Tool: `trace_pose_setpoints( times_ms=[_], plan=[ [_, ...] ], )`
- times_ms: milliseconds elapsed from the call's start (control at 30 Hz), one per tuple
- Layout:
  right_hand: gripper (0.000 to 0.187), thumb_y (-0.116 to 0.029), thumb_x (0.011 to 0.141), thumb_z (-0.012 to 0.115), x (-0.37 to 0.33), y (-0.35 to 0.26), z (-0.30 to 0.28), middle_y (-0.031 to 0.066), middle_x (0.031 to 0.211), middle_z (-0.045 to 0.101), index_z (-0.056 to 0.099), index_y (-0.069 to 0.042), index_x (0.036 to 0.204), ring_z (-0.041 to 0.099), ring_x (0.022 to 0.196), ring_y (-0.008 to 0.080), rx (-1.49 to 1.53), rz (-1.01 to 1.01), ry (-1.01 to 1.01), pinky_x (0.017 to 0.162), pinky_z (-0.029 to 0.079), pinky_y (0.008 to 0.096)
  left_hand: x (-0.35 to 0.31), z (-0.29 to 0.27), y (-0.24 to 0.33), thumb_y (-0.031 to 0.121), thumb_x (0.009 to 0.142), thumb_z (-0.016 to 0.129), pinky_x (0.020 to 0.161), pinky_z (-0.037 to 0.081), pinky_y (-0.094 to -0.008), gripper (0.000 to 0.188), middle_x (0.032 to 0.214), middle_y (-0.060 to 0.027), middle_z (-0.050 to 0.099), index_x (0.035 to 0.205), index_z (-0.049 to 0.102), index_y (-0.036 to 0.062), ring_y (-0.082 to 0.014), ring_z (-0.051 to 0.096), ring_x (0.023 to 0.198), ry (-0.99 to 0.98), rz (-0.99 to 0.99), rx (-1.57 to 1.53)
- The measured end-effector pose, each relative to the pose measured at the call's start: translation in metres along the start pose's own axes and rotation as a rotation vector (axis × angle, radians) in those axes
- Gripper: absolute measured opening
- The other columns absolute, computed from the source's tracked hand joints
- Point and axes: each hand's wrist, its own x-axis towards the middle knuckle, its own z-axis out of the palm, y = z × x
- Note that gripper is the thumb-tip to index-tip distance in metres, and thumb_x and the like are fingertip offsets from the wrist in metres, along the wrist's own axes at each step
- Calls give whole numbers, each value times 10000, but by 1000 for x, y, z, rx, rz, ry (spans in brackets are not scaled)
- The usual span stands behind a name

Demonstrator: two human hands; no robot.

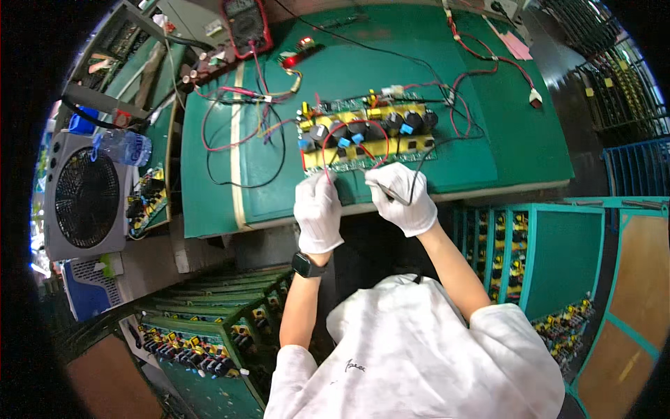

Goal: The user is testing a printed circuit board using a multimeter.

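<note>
A long circuit board (pixel 401 146) with yellow parts, black cylinders and blue pieces lies on the green table mat. At its near left edge my left hand (pixel 319 213), in a white glove, is closed, its fingertips pinching the end of a thin red wire (pixel 388 140) that arches over the board. My right hand (pixel 408 202), also gloved, grips a slim, dark, pen-like probe (pixel 395 195) at the board's near edge. A black lead (pixel 417 178) runs up from that hand. Where the probe's tip touches is too small to tell.
A red-rimmed multimeter (pixel 246 26) stands at the back left, near a small board with a glowing red light (pixel 290 62). Loose leads (pixel 244 183) curl left of the board. A fan (pixel 87 199) stands at the far left. Racks of boards (pixel 195 314) (pixel 558 258) flank me.
</note>
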Motion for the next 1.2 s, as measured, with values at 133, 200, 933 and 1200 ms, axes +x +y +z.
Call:
trace_pose_setpoints(
  times_ms=[133,200,933,1200],
  plan=[
    [274,-83,835,768,-13,5,0,46,915,709,654,-144,1076,705,808,265,-59,18,39,681,544,381,-7,9,2,-70,830,716,823,581,-391,328,1055,-95,699,1113,677,93,-304,686,945,4,11,-35],
    [278,-95,835,767,-12,3,-1,40,953,720,653,-146,1084,708,838,251,-97,25,37,708,546,370,-6,9,3,-74,837,710,821,575,-387,328,1051,-90,698,1110,674,103,-305,683,932,21,11,-48],
    [175,43,852,756,2,-14,-20,145,949,704,709,-23,1007,699,878,338,181,238,-24,767,561,399,-7,0,11,7,852,688,720,551,-420,187,915,-118,673,1025,674,77,-313,645,831,-4,7,-26],
    [148,-71,929,747,91,10,-55,102,1004,680,669,-27,1047,686,880,232,96,106,-42,773,547,355,-4,7,-6,-69,818,727,803,587,-392,307,1020,-98,707,1076,701,95,-310,689,940,84,-32,-62]
  ],
)
